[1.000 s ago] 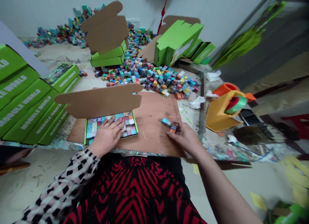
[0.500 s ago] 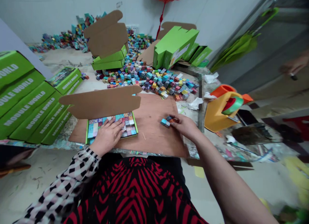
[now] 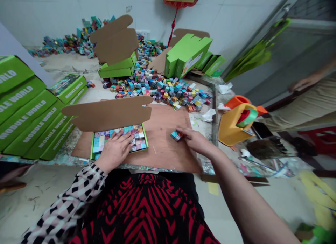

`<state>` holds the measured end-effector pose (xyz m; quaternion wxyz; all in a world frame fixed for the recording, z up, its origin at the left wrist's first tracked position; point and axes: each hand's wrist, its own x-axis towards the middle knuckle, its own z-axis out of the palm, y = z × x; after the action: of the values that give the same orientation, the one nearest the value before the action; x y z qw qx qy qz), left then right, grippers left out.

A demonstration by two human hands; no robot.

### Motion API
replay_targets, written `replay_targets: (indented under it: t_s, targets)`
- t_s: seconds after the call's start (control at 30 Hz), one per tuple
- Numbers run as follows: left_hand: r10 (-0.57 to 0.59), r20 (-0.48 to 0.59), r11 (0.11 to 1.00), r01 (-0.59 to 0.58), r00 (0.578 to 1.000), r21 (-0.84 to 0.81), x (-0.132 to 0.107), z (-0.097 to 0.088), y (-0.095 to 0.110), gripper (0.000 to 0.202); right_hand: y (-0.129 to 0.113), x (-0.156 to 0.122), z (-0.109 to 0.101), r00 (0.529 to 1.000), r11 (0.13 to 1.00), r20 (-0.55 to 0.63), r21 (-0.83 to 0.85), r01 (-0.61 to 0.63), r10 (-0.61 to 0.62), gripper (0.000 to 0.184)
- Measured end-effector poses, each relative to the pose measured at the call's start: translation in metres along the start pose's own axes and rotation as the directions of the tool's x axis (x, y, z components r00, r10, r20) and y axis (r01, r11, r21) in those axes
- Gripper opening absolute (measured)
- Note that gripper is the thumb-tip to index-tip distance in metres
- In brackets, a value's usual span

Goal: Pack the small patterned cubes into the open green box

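Observation:
My left hand lies with its fingers stretched out over the patterned cubes that fill an open green box. The box's brown cardboard lid stands up behind it. Some of the cubes are hidden under my palm. Off to the right, above a brown board, my right hand has its fingers closed around a small cluster of patterned cubes, blue and red on the sides that show. My fingers cover part of that cluster.
A heap of loose cubes spreads behind the board. Green boxes are stacked at left; more green boxes lie at the back. A yellow tape dispenser stands at right. Another person's hand shows at far right.
My right hand has drawn its cubes closer together into a compact cluster on the board. My left hand stays flat on the box. The view has shifted slightly.

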<state>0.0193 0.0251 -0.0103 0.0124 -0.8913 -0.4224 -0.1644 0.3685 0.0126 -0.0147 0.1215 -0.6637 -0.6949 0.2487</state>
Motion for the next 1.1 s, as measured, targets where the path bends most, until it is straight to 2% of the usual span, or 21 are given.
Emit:
replay_targets:
  t_s: [0.17, 0.27, 0.43, 0.53, 0.6, 0.7, 0.8, 0.87, 0.97, 1.1]
  targets:
    - [-0.016, 0.0, 1.0, 0.016, 1.0, -0.017, 0.0, 0.0, 0.001, 0.034, 0.0, -0.002, -0.001, 0.979, 0.978, -0.04, -0.075, 0.194, -0.198, 0.071]
    - [-0.019, 0.001, 1.0, 0.019, 1.0, -0.025, 0.0, -0.001, 0.001, 0.035, -0.002, 0.0, 0.004, 0.962, 0.952, -0.018, -0.151, 0.267, -0.273, 0.064]
    - [-0.003, 0.017, 1.0, 0.003, 1.0, 0.016, 0.0, -0.001, 0.0, 0.036, -0.018, -0.002, 0.011, 0.967, 0.951, 0.012, -0.182, 0.251, -0.253, 0.041]
    - [0.017, 0.013, 0.999, -0.018, 1.0, 0.042, 0.0, 0.0, 0.0, 0.036, -0.024, -0.01, 0.011, 0.978, 0.969, 0.009, -0.136, 0.208, -0.208, 0.041]
    - [0.028, 0.004, 0.998, -0.028, 1.0, 0.048, 0.0, 0.001, -0.001, 0.035, -0.024, -0.014, 0.013, 0.981, 0.979, -0.044, -0.087, 0.182, -0.187, 0.05]
    - [0.044, -0.012, 0.997, -0.043, 0.999, 0.062, -0.002, 0.004, -0.003, 0.036, -0.019, -0.019, 0.024, 0.969, 0.993, -0.226, 0.031, 0.112, -0.102, 0.05]
    - [0.083, -0.046, 0.994, -0.08, 0.995, 0.071, -0.004, 0.007, -0.007, 0.038, -0.014, -0.02, 0.042, 0.908, 0.989, -0.418, 0.142, 0.041, 0.022, 0.038]
    - [0.121, -0.113, 0.991, -0.113, 0.986, 0.07, -0.005, 0.008, -0.009, 0.038, -0.013, -0.021, 0.053, 0.865, 0.988, -0.498, 0.154, 0.029, 0.052, 0.035]
    - [0.221, -0.222, 0.974, -0.205, 0.95, 0.092, -0.007, 0.006, -0.008, 0.034, -0.013, -0.023, 0.061, 0.827, 0.987, -0.561, 0.152, 0.058, 0.037, 0.034]
    - [0.337, -0.262, 0.938, -0.297, 0.905, 0.179, -0.014, 0.007, -0.001, 0.033, -0.015, -0.028, 0.062, 0.826, 0.986, -0.564, 0.143, 0.089, 0.008, 0.038]
